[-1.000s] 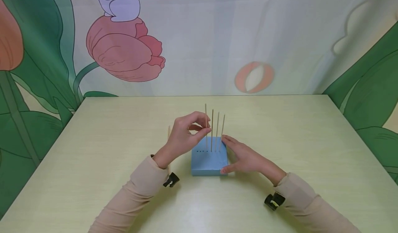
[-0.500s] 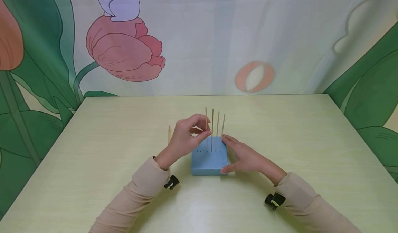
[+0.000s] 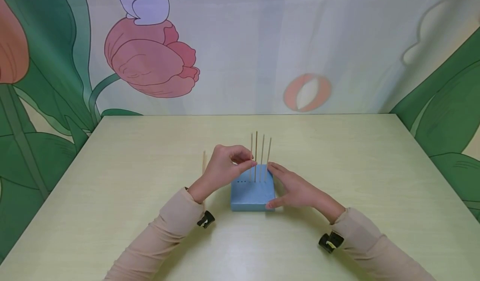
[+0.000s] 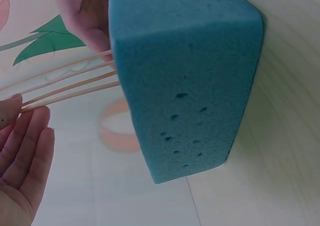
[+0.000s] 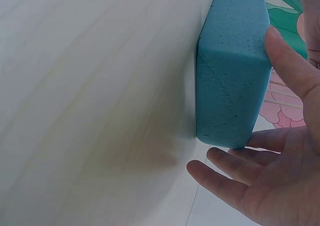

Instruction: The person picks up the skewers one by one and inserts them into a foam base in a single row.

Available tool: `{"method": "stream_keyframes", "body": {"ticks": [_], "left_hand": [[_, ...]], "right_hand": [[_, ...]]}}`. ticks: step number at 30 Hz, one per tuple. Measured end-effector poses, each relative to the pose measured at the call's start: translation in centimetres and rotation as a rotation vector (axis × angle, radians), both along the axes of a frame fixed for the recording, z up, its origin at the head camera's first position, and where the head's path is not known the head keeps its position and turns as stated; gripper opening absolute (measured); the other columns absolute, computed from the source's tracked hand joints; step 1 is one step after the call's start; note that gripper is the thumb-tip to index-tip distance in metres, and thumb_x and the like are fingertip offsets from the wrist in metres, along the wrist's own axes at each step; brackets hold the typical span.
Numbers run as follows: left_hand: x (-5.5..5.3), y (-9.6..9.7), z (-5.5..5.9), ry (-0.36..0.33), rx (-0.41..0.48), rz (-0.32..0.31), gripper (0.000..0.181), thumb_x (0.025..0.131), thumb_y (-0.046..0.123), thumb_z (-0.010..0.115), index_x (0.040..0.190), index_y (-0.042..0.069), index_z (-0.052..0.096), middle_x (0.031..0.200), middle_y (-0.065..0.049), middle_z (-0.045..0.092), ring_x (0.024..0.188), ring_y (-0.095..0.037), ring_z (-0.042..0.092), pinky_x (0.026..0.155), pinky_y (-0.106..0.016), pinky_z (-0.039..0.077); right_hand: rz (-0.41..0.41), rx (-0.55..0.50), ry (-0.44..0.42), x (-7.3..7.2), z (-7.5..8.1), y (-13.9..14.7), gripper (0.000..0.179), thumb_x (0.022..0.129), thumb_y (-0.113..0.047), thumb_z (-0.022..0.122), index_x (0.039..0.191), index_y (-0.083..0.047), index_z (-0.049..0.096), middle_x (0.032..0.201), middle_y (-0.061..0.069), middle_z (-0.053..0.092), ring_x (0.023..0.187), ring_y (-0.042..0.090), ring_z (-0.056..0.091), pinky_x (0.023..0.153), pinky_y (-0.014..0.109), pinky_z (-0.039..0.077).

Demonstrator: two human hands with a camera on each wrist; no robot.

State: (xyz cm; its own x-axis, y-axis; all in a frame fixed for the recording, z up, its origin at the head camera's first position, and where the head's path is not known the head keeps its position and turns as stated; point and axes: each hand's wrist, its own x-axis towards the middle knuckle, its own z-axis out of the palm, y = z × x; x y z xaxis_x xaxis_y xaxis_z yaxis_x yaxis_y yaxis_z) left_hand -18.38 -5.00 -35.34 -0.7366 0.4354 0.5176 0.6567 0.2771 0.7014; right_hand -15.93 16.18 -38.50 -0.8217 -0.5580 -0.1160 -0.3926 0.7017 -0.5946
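A blue foam block (image 3: 251, 197) lies on the table, with a row of small holes in its top. My left hand (image 3: 226, 162) pinches a thin wooden stick (image 3: 251, 144) between thumb and fingertips. That stick is upright at the left of three other sticks (image 3: 263, 152), which stand in the block. Its lower end meets the block in the left wrist view, where the foam (image 4: 185, 85) shows several holes in its near side. My right hand (image 3: 296, 189) holds the block's right side, thumb at the front corner and fingers at the back, as the right wrist view shows.
More thin sticks (image 3: 204, 162) are at the left, partly hidden behind the left wrist. Each wrist wears a small black camera (image 3: 331, 242). A printed curtain (image 3: 232, 56) hangs behind the table's far edge.
My left hand has moved slightly down; the pinched stick sits lower and its top has shifted a little right, closer to the other sticks. My right hand has stayed on the block.
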Motion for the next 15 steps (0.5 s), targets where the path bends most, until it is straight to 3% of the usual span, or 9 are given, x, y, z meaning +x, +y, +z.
{"method": "stream_keyframes", "body": {"ticks": [15], "left_hand": [[-0.05, -0.17, 0.04, -0.05, -0.025, -0.024, 0.006, 0.075, 0.0, 0.072, 0.074, 0.0, 0.066, 0.069, -0.006, 0.066, 0.059, -0.009, 0.06, 0.057, -0.021, 0.051]], "right_hand": [[0.0, -0.002, 0.0, 0.01, -0.07, -0.04, 0.101, 0.07, -0.035, 0.078, 0.14, 0.008, 0.019, 0.146, 0.023, 0.017, 0.133, 0.037, 0.021, 0.104, 0.049, 0.025]]}}
